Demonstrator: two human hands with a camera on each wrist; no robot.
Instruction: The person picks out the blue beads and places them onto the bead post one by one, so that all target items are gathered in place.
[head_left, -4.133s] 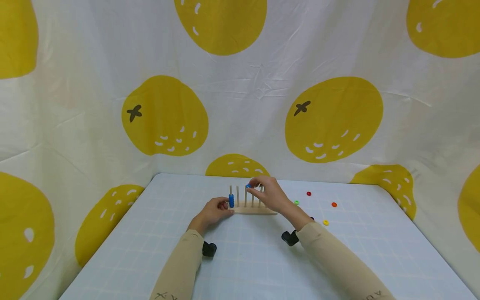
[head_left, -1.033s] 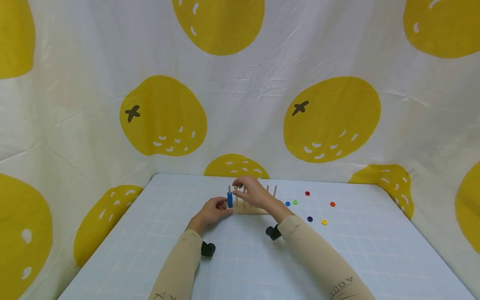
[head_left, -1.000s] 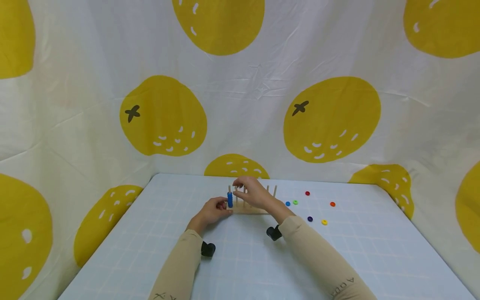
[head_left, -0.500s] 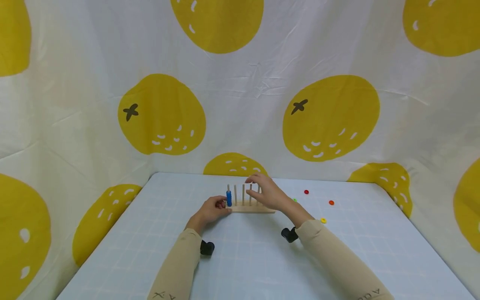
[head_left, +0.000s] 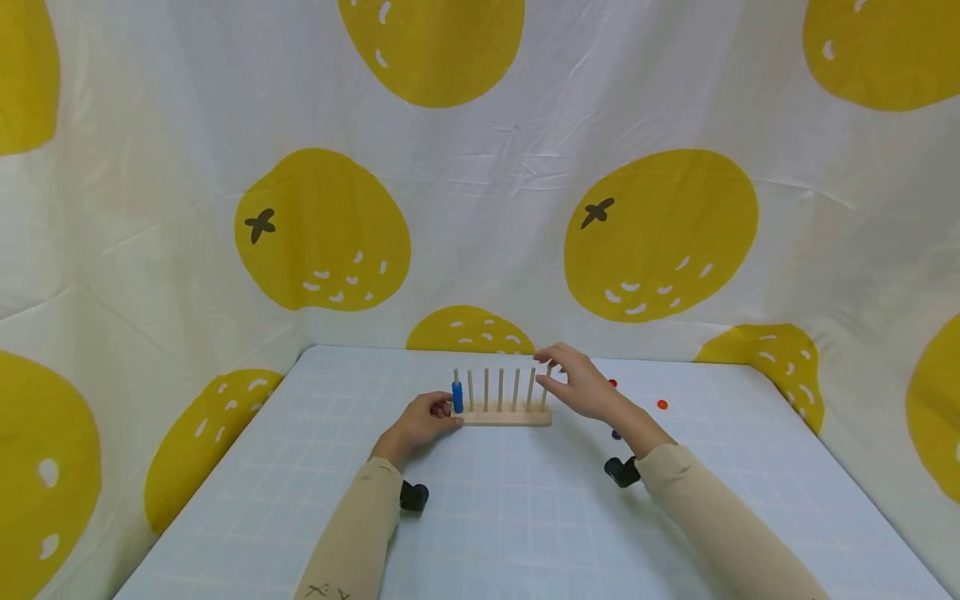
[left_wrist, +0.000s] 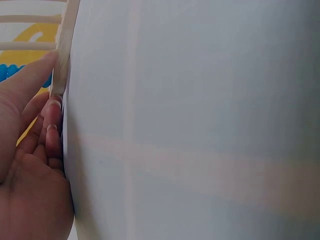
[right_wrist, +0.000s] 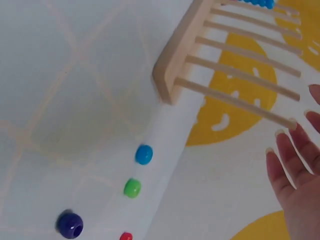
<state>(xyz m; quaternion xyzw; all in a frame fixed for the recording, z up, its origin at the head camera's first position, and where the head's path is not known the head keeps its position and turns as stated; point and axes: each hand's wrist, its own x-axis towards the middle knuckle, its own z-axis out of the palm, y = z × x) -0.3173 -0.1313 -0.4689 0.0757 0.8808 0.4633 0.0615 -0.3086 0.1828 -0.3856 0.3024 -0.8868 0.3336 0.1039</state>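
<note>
A wooden peg stand point(head_left: 502, 418) with several upright pegs stands toward the back of the table. On its leftmost peg is a stack of blue beads point(head_left: 457, 397); the other pegs are bare. My left hand point(head_left: 422, 423) holds the left end of the base, thumb point(left_wrist: 35, 75) at the front edge and fingers curled behind. My right hand point(head_left: 585, 387) is in the air by the rightmost peg, fingers spread and holding nothing. In the right wrist view, a loose blue bead point(right_wrist: 144, 154) lies beyond the stand's right end.
Near the blue bead lie a green bead point(right_wrist: 132, 188), a dark purple bead point(right_wrist: 70, 225) and a red bead point(right_wrist: 126, 236). An orange bead point(head_left: 662, 404) sits farther right. My right arm hides part of this area in the head view. A patterned curtain point(head_left: 487, 233) rises behind the table.
The blue stack is taller than four seconds ago, when my right hand pinched a blue bead. Since then that hand, emptied, has swung right from the left pegs. My left hand stays put.
</note>
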